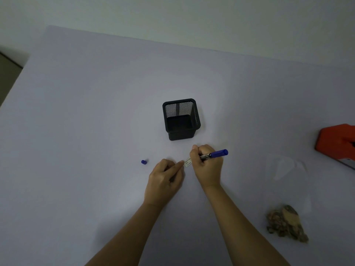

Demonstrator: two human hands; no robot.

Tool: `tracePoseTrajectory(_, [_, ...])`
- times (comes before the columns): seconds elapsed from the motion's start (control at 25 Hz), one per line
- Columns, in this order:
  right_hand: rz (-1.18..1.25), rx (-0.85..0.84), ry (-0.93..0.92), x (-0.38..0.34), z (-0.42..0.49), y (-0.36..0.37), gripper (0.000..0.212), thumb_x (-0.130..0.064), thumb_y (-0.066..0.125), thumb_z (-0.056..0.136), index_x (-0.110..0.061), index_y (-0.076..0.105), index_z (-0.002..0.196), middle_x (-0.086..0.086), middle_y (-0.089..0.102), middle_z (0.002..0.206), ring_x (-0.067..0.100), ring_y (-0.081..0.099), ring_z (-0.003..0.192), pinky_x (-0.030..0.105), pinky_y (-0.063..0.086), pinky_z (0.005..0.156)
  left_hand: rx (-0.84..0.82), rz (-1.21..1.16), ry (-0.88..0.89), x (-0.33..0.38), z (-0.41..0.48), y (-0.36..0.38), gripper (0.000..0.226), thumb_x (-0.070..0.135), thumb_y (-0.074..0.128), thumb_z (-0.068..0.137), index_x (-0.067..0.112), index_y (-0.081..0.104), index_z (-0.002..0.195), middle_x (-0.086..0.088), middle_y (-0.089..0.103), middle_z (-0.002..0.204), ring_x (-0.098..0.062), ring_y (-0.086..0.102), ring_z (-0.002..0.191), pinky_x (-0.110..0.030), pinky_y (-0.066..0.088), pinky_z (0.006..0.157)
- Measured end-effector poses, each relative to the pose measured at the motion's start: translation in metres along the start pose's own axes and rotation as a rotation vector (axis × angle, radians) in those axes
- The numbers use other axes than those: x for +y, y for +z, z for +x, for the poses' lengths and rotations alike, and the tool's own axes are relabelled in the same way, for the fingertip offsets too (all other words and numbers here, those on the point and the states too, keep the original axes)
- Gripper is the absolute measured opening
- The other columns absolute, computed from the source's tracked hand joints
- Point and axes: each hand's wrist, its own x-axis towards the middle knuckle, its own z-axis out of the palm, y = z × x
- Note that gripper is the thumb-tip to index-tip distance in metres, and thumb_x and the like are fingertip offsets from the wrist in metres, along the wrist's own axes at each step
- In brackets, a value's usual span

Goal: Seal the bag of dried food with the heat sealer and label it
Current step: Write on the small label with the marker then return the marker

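A small white label (187, 163) lies on the table between my hands. My left hand (166, 177) holds down its left edge with curled fingertips. My right hand (205, 162) grips a blue marker (215, 154), tip down on the label, most of which is hidden. The marker's blue cap (143, 162) stands alone to the left. A clear bag (288, 169) with dried food (286, 223) in its near end lies at the right. The orange heat sealer (336, 143) sits at the right edge, partly cut off.
A black mesh pen holder (180, 120) stands just beyond my hands, with nothing seen in it. The pale table (86, 112) stretches to the wall behind; its left edge drops off at the far left.
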Motion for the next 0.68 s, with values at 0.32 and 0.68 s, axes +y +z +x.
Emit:
tracePoseTrajectory(0.32, [0.008,0.003,0.012,0.0011,0.0004,-0.0002,0.041,-0.020,0.050,0.088,0.000,0.043,0.053,0.012,0.043,0.049,0.024,0.040,0.042,0.038,0.038,0.039,-0.002,0.003,-0.013,0.0010,-0.0001,-0.0004,0.033,0.030,0.052,0.091,0.005,0.074,0.096,-0.005,0.060,0.074,-0.011,0.050,0.062,-0.011,0.039,0.061])
tracePoseTrajectory(0.68, [0.065,0.004,0.021,0.0019,0.0006,-0.0003,0.038,-0.020,0.050,0.088,-0.002,0.044,0.056,0.004,0.041,0.053,0.019,0.041,0.050,0.016,0.035,0.044,-0.003,0.015,-0.013,0.0002,0.0004,0.0012,0.029,0.026,0.055,0.089,0.005,0.073,0.097,-0.005,0.059,0.073,-0.010,0.048,0.062,-0.010,0.037,0.060])
